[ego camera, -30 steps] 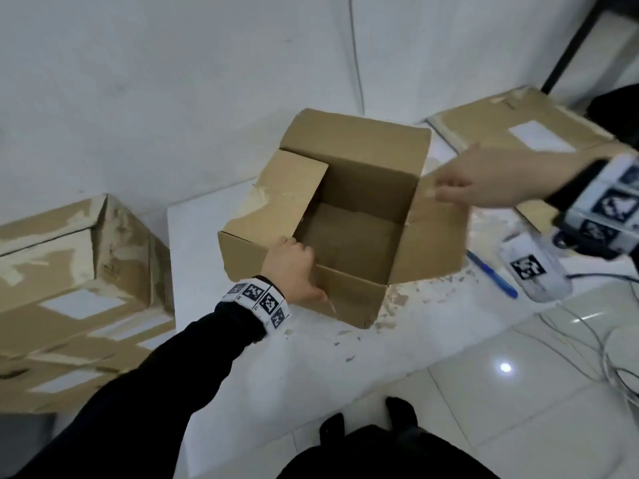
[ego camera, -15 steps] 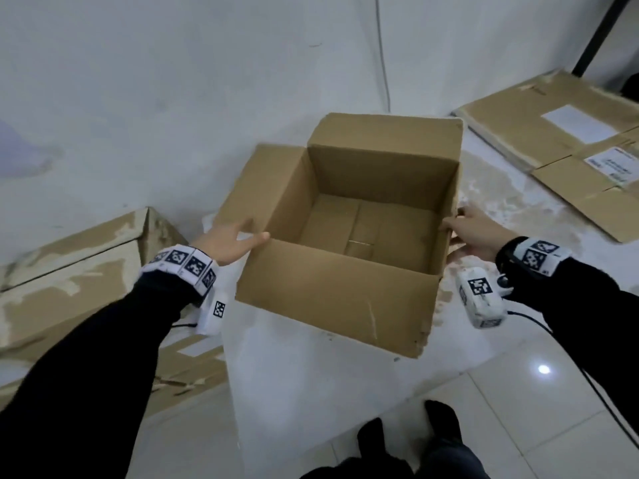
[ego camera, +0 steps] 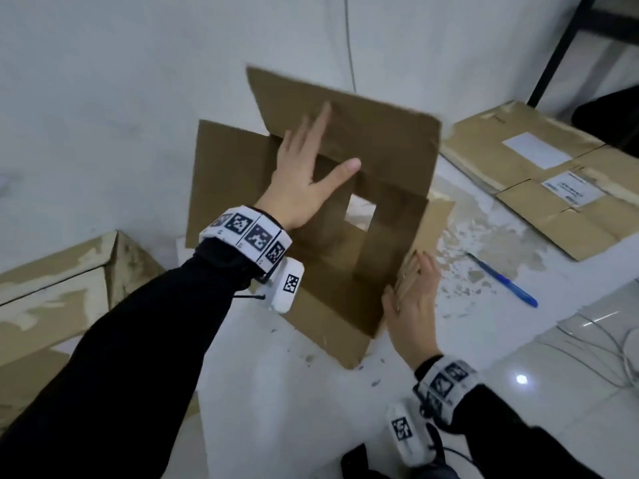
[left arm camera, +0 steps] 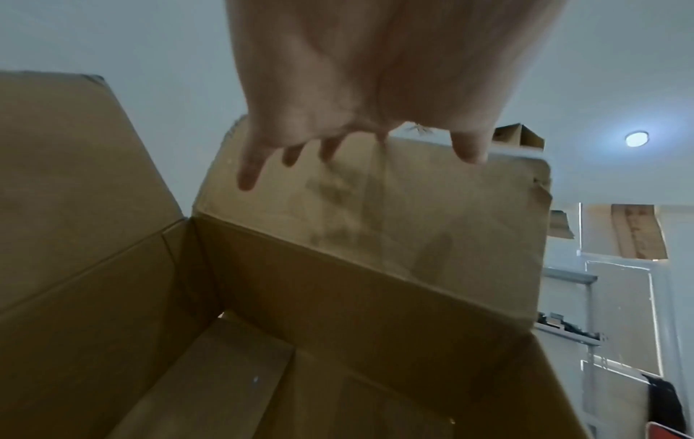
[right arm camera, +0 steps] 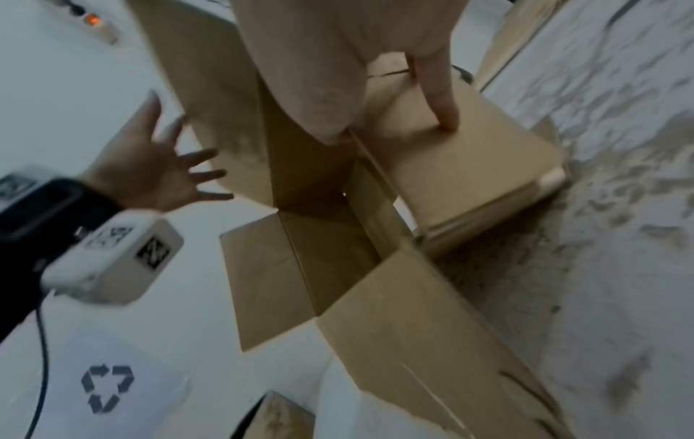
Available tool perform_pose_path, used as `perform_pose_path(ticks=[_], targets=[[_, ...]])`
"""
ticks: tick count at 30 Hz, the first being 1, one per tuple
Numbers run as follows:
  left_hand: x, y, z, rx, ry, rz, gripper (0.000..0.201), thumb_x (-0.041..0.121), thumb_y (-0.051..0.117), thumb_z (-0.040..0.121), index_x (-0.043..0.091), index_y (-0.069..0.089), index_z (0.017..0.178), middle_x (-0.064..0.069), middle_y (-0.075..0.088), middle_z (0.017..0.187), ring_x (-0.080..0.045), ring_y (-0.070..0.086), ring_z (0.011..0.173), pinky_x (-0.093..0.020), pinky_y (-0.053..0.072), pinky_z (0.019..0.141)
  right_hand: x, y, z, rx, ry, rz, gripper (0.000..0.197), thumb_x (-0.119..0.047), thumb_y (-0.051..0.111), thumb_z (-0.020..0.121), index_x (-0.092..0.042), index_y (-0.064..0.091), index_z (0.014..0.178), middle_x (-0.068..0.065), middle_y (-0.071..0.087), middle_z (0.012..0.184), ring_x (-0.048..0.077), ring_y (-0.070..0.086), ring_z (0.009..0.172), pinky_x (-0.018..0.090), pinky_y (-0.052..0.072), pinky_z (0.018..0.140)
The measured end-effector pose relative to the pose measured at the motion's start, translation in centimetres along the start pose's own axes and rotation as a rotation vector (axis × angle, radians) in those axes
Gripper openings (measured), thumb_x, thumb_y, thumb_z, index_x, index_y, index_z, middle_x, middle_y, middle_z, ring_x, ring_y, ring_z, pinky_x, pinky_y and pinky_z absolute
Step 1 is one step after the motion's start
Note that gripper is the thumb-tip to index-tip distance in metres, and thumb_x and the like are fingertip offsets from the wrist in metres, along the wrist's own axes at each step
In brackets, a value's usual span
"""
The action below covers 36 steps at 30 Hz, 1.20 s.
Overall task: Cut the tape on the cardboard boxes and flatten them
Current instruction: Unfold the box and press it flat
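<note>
1. White wall and a white counter (ego camera: 262,392) fill the view; at the counter's left edge, below it, stands a stack of torn boxes (ego camera: 58,305), their state hard to judge.

2. Left hand (ego camera: 304,178), fingers spread and straight, hovers over or lies against the box's (ego camera: 332,299) raised far flap; contact cannot be told from the wrist view. It grips nothing.

3. That box sits mid-counter, near the front edge. Both ends are open: the counter shows through a gap in its bottom, so its tape looks already cut. It is skewed but not flat, its walls still standing.

4. Right hand (ego camera: 411,305), fingers straight and together, presses flat on the box's right wall and folded-out flap, just beside the near right corner.

5. A blue pen (ego camera: 501,280) lies on the counter to the right, apart from both hands.

6. Flattened boxes (ego camera: 539,174) lie at the far right corner, so some of the work looks finished.

7. Judged from this, what remains is to collapse this box, then handle the left stack.
</note>
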<state>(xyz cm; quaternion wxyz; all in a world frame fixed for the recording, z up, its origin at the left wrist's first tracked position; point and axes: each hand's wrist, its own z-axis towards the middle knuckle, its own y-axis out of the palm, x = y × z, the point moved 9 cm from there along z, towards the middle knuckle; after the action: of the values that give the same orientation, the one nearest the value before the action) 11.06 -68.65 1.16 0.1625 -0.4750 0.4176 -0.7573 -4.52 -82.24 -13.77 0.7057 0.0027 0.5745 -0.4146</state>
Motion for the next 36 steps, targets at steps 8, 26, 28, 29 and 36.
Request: perform_pose_path(ticks=[8,26,28,29,36], targets=[[-0.7,4.1,2.6,-0.196,-0.144,0.011,0.083,0.080,0.044,0.075,0.059,0.001,0.143,-0.008,-0.009,0.160,-0.038,-0.007,0.146,-0.061,0.008,0.115,-0.6,1.1,-0.2,0.022,-0.053,0.064,0.073,0.013,0.041,0.082,-0.023,0.013,0.140,0.021,0.021,0.149,0.032,0.021,0.141,0.047,0.022,0.116],[4.4,8.5,6.1,-0.234,-0.068,0.229,0.066,0.068,0.053,0.080,0.020,0.046,0.125,-0.004,0.041,0.141,-0.036,0.011,0.143,-0.052,0.010,0.117,3.1,-2.5,-0.5,-0.111,-0.204,0.040,0.052,-0.005,0.054,0.087,-0.023,0.035,0.132,0.008,0.028,0.148,0.024,0.023,0.142,0.034,0.018,0.118],[4.9,8.7,6.0,-0.243,-0.076,0.252,0.068,0.067,0.055,0.079,0.022,0.044,0.128,-0.005,0.043,0.139,-0.034,0.016,0.141,-0.049,0.013,0.117,4.6,-5.3,0.8,-0.075,-0.051,0.193,0.040,-0.025,0.047,0.090,-0.029,0.034,0.128,-0.009,0.044,0.130,0.006,0.041,0.127,0.027,0.034,0.108],[5.0,8.9,6.0,-0.251,-0.085,0.267,0.070,0.067,0.055,0.079,0.025,0.042,0.133,-0.007,0.040,0.142,-0.034,0.014,0.142,-0.049,0.013,0.117,6.0,-6.7,1.9,-0.049,0.066,0.253,0.034,-0.032,0.043,0.090,-0.031,0.037,0.123,-0.014,0.048,0.121,0.003,0.048,0.116,0.026,0.040,0.100],[6.5,11.5,7.0,-0.366,-0.124,0.223,0.066,0.065,0.055,0.081,0.044,0.038,0.141,-0.008,0.020,0.154,-0.032,-0.008,0.146,-0.052,0.006,0.116,15.4,-9.3,11.4,-0.264,0.774,0.662,0.045,-0.051,0.025,0.100,-0.018,0.053,0.114,0.003,0.055,0.125,0.019,0.054,0.110,0.041,0.044,0.099]])
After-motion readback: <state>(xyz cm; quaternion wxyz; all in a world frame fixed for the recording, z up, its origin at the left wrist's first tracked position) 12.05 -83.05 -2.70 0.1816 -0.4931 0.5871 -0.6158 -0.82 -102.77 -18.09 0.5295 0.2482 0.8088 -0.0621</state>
